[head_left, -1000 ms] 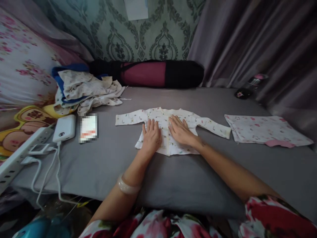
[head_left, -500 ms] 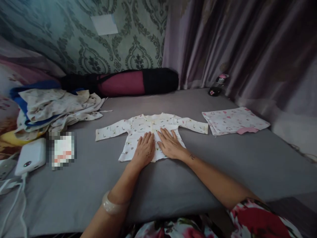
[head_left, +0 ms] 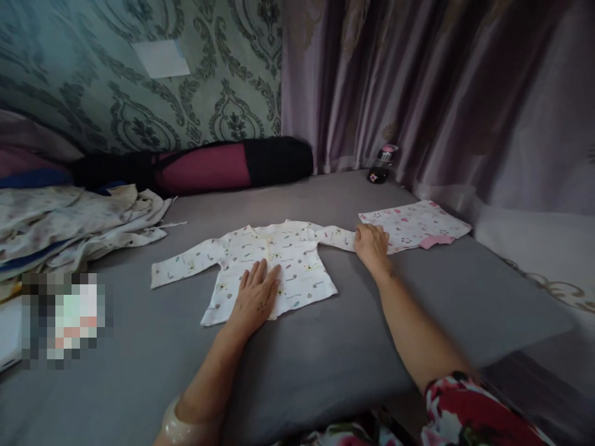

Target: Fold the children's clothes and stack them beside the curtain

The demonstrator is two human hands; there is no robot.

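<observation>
A small white baby shirt with tiny printed figures lies spread on the grey bed sheet, both sleeves stretched sideways. My left hand rests flat on the lower front of the shirt near the button line, fingers stretched out. At the end of the right-hand sleeve, my right hand has its fingers curled over the cuff, which they hide. Just beyond that hand lies a folded white cloth garment with pink prints and a pink edge piece; the hand covers its near left corner.
Crumpled baby clothes are heaped on the left, beside a blurred-out item and a white device. A long black and maroon bag lies along the wall. A bottle stands by the curtain.
My right hand has left the shirt's front, moved right to the sleeve's cuff and closed there. The left hand stays flat on the shirt. The view has turned right.
</observation>
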